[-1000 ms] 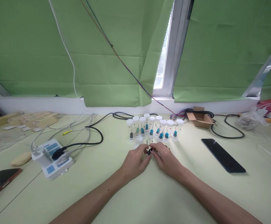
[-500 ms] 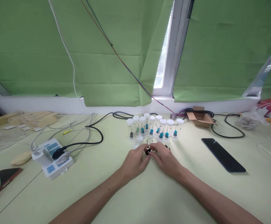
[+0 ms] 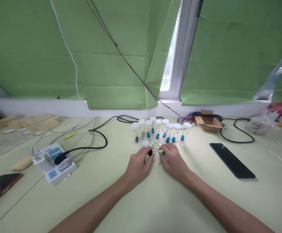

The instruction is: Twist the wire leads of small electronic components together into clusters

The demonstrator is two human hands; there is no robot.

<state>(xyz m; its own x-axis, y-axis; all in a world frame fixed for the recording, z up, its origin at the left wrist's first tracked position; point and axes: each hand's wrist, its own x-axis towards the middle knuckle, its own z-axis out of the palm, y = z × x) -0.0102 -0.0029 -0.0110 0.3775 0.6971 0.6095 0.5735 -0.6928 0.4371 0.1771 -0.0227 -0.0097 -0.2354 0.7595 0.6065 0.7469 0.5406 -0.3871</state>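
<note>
Between the thumb and fingers of my left hand (image 3: 138, 165) is a small black piece (image 3: 150, 152), from which a thin metal rod seems to rise. A small green piece (image 3: 163, 153) is pinched in my right hand (image 3: 175, 161), and a thin rod (image 3: 159, 163) sticks out below these fingers. The two hands are slightly apart over the table, and the thin rods come close together between them. Just beyond stand several clear vials (image 3: 157, 131) with white caps, holding blue, green or dark pieces on thin stems. Another white-capped vial (image 3: 145, 143) is partly hidden behind my left hand.
A black phone (image 3: 232, 160) lies at the right, with an opened cardboard box (image 3: 208, 124) and cables behind it. To the left are a white power strip (image 3: 56, 163) with plugs, a second phone (image 3: 1, 189) and yellowish blocks (image 3: 35, 123).
My hands have moved apart from the black piece they both touched. It stays in my left hand, shifted left, and a green piece now shows in my right hand.
</note>
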